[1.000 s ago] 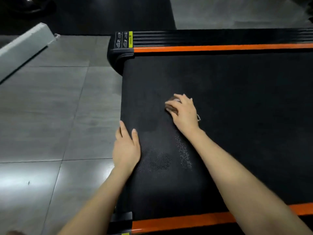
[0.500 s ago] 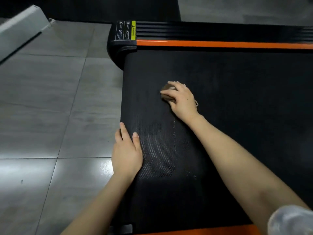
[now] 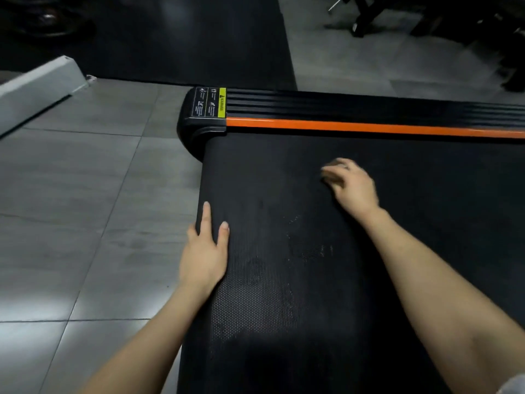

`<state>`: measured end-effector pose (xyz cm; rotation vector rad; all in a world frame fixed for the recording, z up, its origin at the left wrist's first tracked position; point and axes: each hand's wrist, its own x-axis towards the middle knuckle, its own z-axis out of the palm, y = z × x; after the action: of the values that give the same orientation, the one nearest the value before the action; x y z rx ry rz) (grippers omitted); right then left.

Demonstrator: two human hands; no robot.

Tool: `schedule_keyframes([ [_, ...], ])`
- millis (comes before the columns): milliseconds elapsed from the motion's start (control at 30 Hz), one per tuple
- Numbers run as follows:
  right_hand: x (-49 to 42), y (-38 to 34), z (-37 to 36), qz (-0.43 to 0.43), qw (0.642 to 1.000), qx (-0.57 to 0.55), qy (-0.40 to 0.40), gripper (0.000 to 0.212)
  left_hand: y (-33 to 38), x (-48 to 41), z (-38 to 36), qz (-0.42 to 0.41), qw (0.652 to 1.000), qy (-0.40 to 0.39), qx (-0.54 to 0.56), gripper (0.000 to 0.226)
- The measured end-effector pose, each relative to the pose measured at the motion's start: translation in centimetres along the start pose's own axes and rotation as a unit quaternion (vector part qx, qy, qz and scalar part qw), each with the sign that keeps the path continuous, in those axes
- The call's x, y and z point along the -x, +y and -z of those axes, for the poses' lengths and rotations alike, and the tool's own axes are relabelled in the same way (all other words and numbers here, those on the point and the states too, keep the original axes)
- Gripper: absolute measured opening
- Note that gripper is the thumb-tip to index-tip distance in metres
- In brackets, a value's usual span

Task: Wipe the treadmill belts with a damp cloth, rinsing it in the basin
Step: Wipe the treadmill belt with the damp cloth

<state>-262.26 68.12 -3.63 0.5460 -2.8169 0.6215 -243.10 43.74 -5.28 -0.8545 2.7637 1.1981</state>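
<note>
Over the last second our right hand [image 3: 352, 186] has slid the cloth [image 3: 330, 174] away from us and rightward, nearer the orange rail [image 3: 369, 127]. Our left hand [image 3: 204, 251] has stayed flat, fingers straight, on the end edge of the belt [image 3: 284, 322]. So the wipe is reaching a fresh strip. We judge that much of the belt to the right is still to do. The right fingers curl over the cloth, a small brownish wad mostly hidden beneath them and pressed to the belt. The belt is black and dimpled, with pale wet streaks [image 3: 311, 251] and a duller damp patch between our arms. The basin is out of view.
</note>
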Motion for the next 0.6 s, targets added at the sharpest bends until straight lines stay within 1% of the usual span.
schedule_keyframes([
  [67,-1.6,0.5,-0.6,-0.076,0.997,0.005,0.027,0.023,0.0,-0.3,-0.1,-0.008,1.0,0.007,0.004,0.06],
  [100,-1.8,-0.7,-1.4,-0.086,0.996,0.005,0.034,0.022,0.0,-0.3,-0.2,-0.008,1.0,0.006,0.003,0.06],
  [133,-1.5,-2.4,-2.3,-0.07,0.997,0.003,0.037,0.022,0.0,-0.2,-0.3,-0.008,1.0,0.006,0.004,0.06],
  [167,-0.7,-4.3,-3.0,-0.029,0.999,-0.004,0.036,0.023,-0.1,-0.1,-0.2,-0.009,1.0,0.006,0.006,0.059],
  [233,2.4,-7.8,-4.0,0.096,0.995,-0.03,0.026,0.029,0.0,-0.1,0.0,-0.005,1.0,0.006,0.008,0.06],
  [300,6.2,-10.2,-4.1,0.205,0.977,-0.053,-0.029,0.04,0.0,-0.2,-0.1,0.005,1.0,0.006,0.001,0.06],
  [367,7.7,-10.2,-3.8,0.275,0.957,-0.057,-0.079,0.047,0.1,-0.1,-0.2,0.011,1.0,0.006,-0.004,0.06],
  [400,6.6,-9.7,-3.7,0.291,0.952,-0.044,-0.086,0.049,0.1,-0.1,-0.2,0.01,1.0,0.008,-0.003,0.06],
  [433,4.8,-9.1,-3.9,0.286,0.954,-0.029,-0.087,0.049,0.1,-0.1,-0.3,0.008,1.0,0.009,0.001,0.06],
  [467,2.4,-8.7,-4.2,0.253,0.963,-0.022,-0.087,0.048,0.1,-0.1,-0.2,0.006,1.0,0.01,0.005,0.06],
  [533,-3.2,-8.9,-5.3,0.144,0.988,-0.022,-0.059,0.039,-0.1,-0.2,-0.2,0.007,1.0,0.011,0.013,0.061],
  [600,-6.5,-9.7,-6.6,0.054,0.998,-0.011,-0.039,0.031,0.0,-0.1,-0.2,0.005,1.0,0.011,0.013,0.06],
])
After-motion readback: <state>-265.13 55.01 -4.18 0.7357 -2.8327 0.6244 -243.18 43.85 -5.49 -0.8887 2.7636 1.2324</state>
